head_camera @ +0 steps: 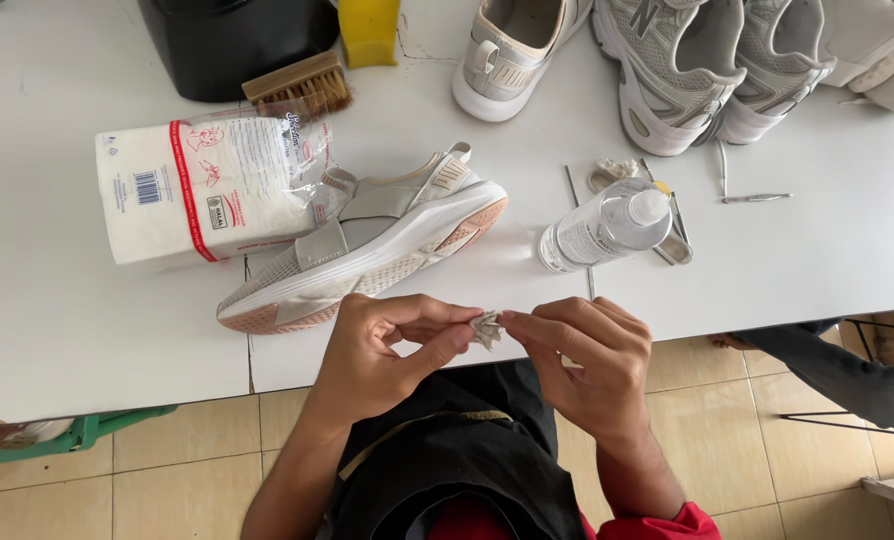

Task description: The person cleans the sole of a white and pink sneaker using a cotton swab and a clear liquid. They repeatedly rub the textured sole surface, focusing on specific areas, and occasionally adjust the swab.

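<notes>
Cotton wad, small and greyish-white, sits between your two hands just in front of the near edge of the white table, above your dark apron. Your left hand pinches its left side with thumb and forefinger, and your right hand pinches the right side with its fingertips, the other fingers curled in (both hands are closed on the same small piece).

Just behind your hands lies a grey and white slip-on shoe on its side, its pale sole turned toward you. Touching its upper at the left is an opened plastic pack of white cotton. To the right of the shoe, a clear plastic bottle lies on the table, and near it you have thin metal tools and one more bit of cotton.

At the far edge stand a wooden brush, a yellow sponge and a black container; more light sneakers are at the far right.
</notes>
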